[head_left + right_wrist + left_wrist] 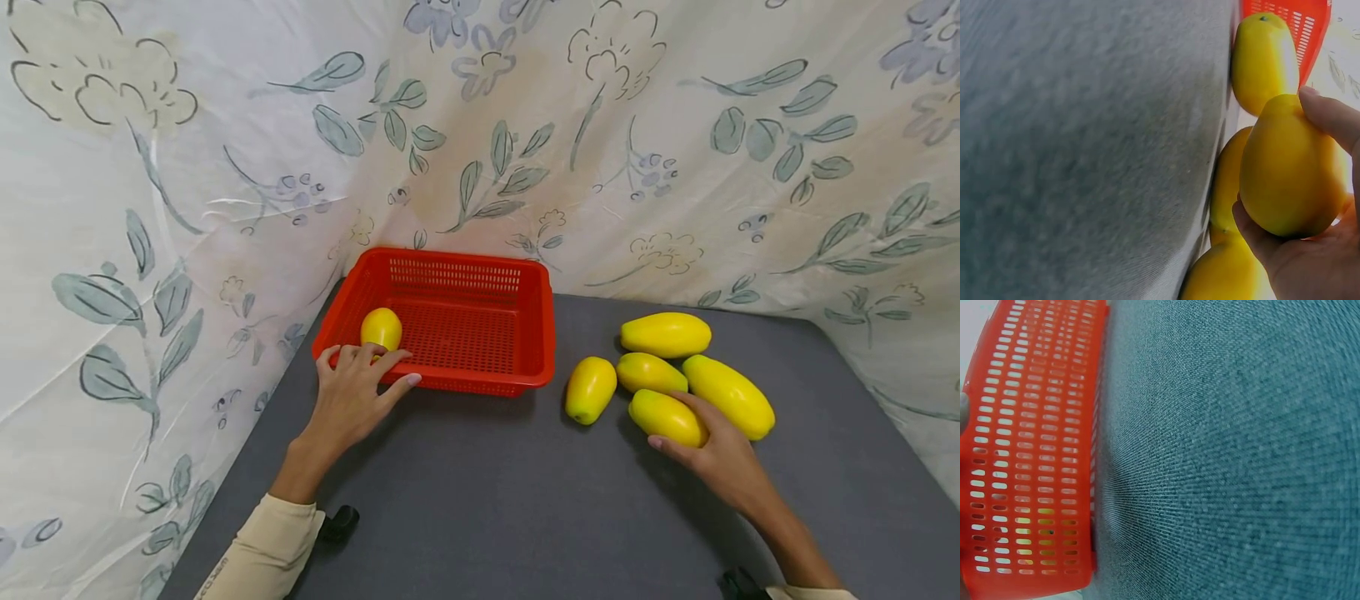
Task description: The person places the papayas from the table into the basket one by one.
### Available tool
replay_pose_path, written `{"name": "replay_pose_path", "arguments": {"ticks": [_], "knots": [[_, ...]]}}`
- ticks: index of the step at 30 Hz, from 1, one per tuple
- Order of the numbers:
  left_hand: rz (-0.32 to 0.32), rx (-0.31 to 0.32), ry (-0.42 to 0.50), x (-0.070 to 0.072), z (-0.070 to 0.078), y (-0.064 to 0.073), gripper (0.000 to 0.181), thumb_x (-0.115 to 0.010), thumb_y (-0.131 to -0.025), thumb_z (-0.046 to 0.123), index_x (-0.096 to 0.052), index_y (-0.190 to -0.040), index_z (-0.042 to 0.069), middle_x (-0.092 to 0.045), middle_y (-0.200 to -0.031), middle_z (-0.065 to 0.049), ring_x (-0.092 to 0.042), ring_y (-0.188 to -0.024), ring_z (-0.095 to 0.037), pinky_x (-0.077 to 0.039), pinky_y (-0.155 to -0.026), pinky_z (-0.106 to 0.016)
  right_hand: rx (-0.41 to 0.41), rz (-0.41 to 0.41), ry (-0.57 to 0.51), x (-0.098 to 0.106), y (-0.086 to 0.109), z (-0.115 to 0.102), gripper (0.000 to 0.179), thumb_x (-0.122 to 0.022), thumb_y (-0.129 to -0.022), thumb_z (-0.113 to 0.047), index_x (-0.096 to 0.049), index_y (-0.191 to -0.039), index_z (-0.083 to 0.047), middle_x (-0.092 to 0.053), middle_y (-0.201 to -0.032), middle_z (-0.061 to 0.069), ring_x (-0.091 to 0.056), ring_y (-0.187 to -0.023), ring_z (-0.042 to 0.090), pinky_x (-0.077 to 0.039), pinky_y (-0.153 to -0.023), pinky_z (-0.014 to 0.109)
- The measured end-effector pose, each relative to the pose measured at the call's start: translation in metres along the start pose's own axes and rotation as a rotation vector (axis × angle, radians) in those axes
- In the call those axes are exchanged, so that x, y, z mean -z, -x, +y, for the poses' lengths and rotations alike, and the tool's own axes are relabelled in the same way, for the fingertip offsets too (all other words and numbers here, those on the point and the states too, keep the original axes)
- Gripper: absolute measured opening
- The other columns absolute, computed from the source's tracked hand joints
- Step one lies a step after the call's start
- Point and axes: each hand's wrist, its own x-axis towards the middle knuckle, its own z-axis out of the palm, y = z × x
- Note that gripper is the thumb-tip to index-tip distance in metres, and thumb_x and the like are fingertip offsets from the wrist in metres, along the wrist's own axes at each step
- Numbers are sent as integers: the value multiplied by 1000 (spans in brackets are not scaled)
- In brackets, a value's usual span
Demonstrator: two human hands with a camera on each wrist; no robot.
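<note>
My right hand (723,458) grips a yellow papaya (666,417) at the near side of a small group, its thumb along the near side. In the right wrist view the held papaya (1288,172) fills the space between thumb and fingers, overlapping others behind. Over at the left, my left hand (347,400) holds the near rim of a red plastic basket (442,375), fingers bent over the edge and thumb pointing right. One papaya (382,327) lies inside the basket, close by these fingers. Slotted basket wall (1047,444) dominates one side of the left wrist view.
Around the held fruit lie more papayas: one to its left (591,390), one behind (649,372), one at the back (666,335) and a long one at right (729,397). A grey cloth covers the table (525,500). Floral curtain (480,150) hangs behind and on both sides.
</note>
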Motion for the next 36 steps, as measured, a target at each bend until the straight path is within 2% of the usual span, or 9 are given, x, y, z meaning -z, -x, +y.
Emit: {"name": "replay_pose_path", "arguments": {"ticks": [7,16,20,27,36], "knots": [[-9,3,-2,0,-1,0,54,-67,-97,57,-71,-138,22,-62,-127,-17,-51,-121,-40,-21,-110,-70,13,46,-19,-2,2,-11,82,-83,-92,-47,-49,-154,-6,-58,-139,22,-57,-104,34,-45,-81,43],[-12,5,-4,0,-1,0,54,-67,-97,57,-71,-138,23,-62,-128,-16,-52,-120,-39,-21,-111,-70,-15,63,-57,-2,0,-25,89,-79,-94,-52,-41,-160,-6,-52,-149,27,-55,-108,36,-45,-83,44],[-14,6,-5,0,-1,0,54,-67,-97,58,-71,-138,23,-62,-128,-16,-52,-121,-39,-22,-111,-70,0,80,-88,-2,-2,-30,88,-79,-95,-50,-41,-162,-8,-51,-152,25,-55,-109,35,-45,-82,42],[-11,4,-3,-1,-2,0,54,-67,-97,58,-71,-138,23,-63,-127,-16,-52,-121,-39,-21,-111,-70,42,122,-129,-8,-5,-43,83,-81,-95,-44,-43,-161,-12,-55,-147,19,-53,-104,27,-45,-76,28],[-11,1,-4,0,-4,0,54,-67,-97,56,-71,-138,22,-63,-127,-17,-51,-121,-40,-20,-112,-70,101,148,-191,-17,-10,-59,78,-81,-95,-38,-45,-161,-19,-57,-147,11,-51,-104,22,-44,-81,28]]}}
